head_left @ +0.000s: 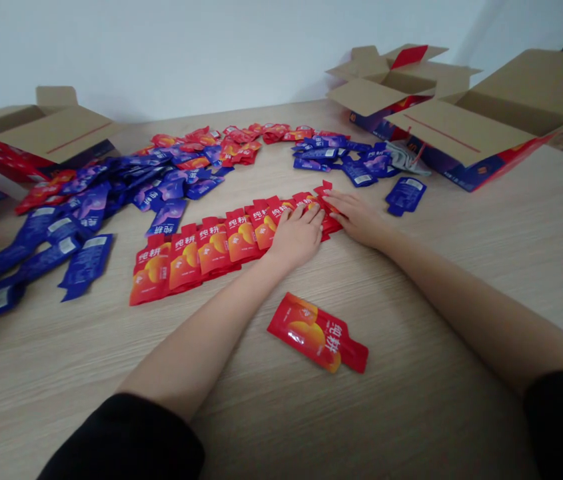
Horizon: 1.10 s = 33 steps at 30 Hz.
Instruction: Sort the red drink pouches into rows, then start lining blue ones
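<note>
Bench [461, 413]: far edge along the pale wall [201, 60]; wood grain shows all round one loose red pouch [306, 333], toward the near side.
Left hand [297, 237]: palm down on the row of red pouches [211, 247], fingers slightly spread.
Right hand [356, 217]: at the row's right end; whether pinching, I cannot tell.
Left carton [56, 133] and two right cartons [454, 137]: flaps open, far side; insides mostly hidden.

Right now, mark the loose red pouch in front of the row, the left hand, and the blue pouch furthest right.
Loose red pouch [311, 333]: head view, middle of its printed face.
Left hand [297, 238]: head view, back of the hand.
Blue pouch furthest right [406, 195]: head view, middle of its body.
</note>
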Motion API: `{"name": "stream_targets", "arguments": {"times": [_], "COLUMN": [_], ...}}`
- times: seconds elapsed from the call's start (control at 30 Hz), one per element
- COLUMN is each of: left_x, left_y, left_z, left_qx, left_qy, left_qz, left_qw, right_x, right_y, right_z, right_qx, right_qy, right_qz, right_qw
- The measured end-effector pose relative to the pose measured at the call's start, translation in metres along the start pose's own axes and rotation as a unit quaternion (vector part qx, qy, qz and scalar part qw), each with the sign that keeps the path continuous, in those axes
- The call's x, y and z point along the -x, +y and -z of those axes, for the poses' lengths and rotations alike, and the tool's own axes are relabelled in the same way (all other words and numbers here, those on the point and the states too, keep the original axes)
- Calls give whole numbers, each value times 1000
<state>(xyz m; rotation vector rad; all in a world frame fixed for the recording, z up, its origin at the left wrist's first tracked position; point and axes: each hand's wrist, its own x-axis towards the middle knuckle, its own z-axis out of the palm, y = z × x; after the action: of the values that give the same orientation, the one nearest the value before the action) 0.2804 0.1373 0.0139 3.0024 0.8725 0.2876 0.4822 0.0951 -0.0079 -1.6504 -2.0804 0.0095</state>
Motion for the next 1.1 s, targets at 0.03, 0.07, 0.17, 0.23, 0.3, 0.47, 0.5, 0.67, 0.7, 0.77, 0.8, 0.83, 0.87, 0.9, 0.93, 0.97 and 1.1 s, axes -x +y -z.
{"name": "stream_targets", "arguments": {"times": [0.03,0.07,0.17,0.23,0.3,0.47,0.5,0.67,0.7,0.77,0.8,0.83,0.87,0.9,0.93,0.97,1.1], "left_x": [0,0,1,2,2,2,2,2,1,2,3,5,8,13,20,29,86], "left_y": [0,0,0,0,0,1,1,1,1,1,1,1,1,0,-1,-2,-4], "left_z": [0,0,0,-1,-3,-4,-4,-6,-6,-6,-3,1,6,14,22,32,61], "left_qx": [2,3,4,3,2,-5,-7,-8,-7,0,6,14,25,39,54,70,105], "left_qy": [0,0,5,11,17,27,26,26,24,16,12,13,20,33,51,68,47], "left_qz": [-1,-2,-4,-4,-4,-4,-6,-10,-11,-10,-10,-12,-13,-16,-19,-24,-102], "left_qw": [1000,1000,1000,1000,1000,1000,1000,1000,1000,1000,1000,1000,999,999,997,995,988], "right_x": [3,5,11,14,14,9,7,3,3,4,5,5,6,8,10,15,59], "right_y": [1,2,5,7,10,15,15,9,8,8,7,5,1,-6,-17,-31,-116], "right_z": [1,3,9,12,13,8,6,-5,-7,-8,-6,-3,3,10,19,29,59], "right_qx": [-19,-37,-84,-112,-136,-156,-154,-79,-66,-57,-57,-59,-61,-60,-56,-50,-62], "right_qy": [3,6,13,4,-7,-20,-13,-10,-23,-42,-43,-35,-15,19,60,95,34], "right_qz": [0,-2,-17,-25,-26,-39,-49,-32,-21,-15,-20,-26,-33,-42,-49,-53,-23], "right_qw": [1000,999,996,993,990,987,987,996,997,997,997,997,997,997,995,993,997]}}
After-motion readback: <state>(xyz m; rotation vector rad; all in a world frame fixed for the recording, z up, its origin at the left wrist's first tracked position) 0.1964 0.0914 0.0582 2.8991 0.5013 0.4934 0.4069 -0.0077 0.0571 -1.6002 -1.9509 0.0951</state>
